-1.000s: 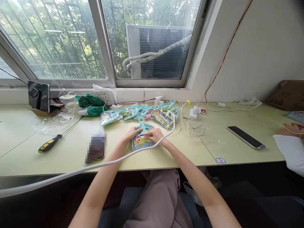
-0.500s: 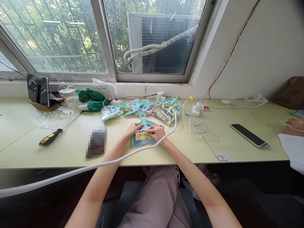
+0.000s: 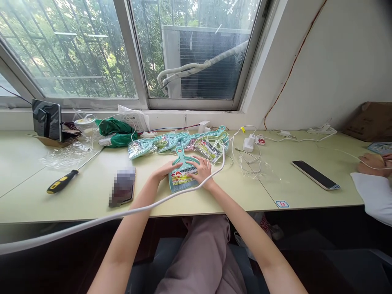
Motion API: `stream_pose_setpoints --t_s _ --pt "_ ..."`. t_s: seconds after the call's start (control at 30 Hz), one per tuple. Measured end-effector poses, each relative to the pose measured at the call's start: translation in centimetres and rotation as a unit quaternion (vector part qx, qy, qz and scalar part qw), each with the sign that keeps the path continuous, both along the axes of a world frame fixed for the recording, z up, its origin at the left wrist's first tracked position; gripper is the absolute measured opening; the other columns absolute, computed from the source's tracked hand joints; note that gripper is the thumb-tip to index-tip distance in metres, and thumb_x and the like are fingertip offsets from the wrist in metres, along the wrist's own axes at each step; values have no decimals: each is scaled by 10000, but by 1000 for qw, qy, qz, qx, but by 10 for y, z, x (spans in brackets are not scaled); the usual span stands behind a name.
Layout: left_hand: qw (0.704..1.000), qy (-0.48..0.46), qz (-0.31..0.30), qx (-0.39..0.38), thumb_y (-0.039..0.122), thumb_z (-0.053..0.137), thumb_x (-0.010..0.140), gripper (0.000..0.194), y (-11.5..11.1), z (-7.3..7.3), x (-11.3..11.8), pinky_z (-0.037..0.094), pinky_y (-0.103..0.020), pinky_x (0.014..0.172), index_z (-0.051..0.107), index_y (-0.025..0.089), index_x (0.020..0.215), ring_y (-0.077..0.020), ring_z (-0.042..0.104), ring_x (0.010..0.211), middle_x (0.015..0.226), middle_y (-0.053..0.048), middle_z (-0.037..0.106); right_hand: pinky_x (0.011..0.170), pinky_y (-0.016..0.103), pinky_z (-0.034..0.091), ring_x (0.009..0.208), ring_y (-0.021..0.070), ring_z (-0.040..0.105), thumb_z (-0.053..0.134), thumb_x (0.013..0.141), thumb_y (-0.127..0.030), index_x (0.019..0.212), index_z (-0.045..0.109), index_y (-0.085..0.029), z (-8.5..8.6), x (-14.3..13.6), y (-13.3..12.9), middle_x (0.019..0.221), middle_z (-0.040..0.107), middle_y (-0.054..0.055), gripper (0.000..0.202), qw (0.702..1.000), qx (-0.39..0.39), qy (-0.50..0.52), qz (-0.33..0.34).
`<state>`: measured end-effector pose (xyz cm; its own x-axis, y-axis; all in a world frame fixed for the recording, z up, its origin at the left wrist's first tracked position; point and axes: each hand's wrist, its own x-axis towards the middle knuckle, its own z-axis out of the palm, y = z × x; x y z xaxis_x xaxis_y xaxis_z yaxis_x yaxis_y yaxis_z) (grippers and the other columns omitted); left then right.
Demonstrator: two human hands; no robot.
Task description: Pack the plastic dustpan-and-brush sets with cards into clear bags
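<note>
Lying toward the left end of a table point(image 3: 245, 196), a yellow-and-black screwdriver point(image 3: 63, 181) points its shaft at the back edge, with a blurred phone point(image 3: 130, 185) nearer the front edge. Midway between those edges, a person's left hand point(image 3: 165, 169) lays its thumb over the left side of a mint-green dustpan-and-brush set point(image 3: 180, 177); whether its partly hidden fingers grip cannot be told. The right hand point(image 3: 202, 171) spreads its fingers over the set's right side. Farther right, a dark phone point(image 3: 315, 174) lies near the front edge.
</note>
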<state>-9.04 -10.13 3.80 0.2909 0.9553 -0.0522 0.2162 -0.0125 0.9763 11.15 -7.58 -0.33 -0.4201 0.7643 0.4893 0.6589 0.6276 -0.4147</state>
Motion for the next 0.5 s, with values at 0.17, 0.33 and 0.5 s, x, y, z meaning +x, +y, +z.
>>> stream_pose_setpoints --t_s 0.17,0.33,0.5 --pt "1000 15 -26 2 274 794 575 684 -3 -1 -4 459 -374 906 578 183 1218 -277 600 1034 1112 -74 662 1094 477 274 1333 283 364 746 696 -410 1343 502 -311 -4 0 5 1447 437 61 699 997 -64 50 -16" --pt "1000 -3 18 18 231 771 575 707 -2 3 -7 476 -368 880 561 191 1249 -276 610 1010 1106 -71 655 1072 440 359 1310 277 425 752 690 -354 1344 501 -270 7 16 11 1385 515 80 706 942 -182 274 67" --pt "999 -15 17 39 226 781 568 694 -3 9 -7 481 -345 854 580 189 1231 -281 599 1020 1116 -73 655 823 409 549 962 274 657 812 589 -291 1067 688 -205 19 32 7 1014 712 63 502 820 -397 381 160"
